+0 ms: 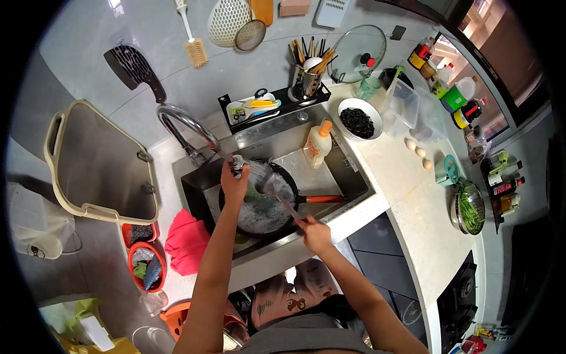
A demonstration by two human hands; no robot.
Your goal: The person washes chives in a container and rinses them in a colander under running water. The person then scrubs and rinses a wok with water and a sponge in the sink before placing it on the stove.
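In the head view, my left hand is closed around the spray head of the curved metal faucet. Water sprays from it into a black frying pan lying in the sink. Foamy water covers the pan's bottom, and its orange-brown handle points right. My right hand grips a slim long-handled utensil that reaches into the pan; spray and foam blur its head, so I cannot tell its exact kind.
A soap bottle stands in the sink's back right. On the counter are a bowl of dark food, eggs and a colander of green vegetables. A pink cloth lies left of the sink; a cleaver hangs on the wall.
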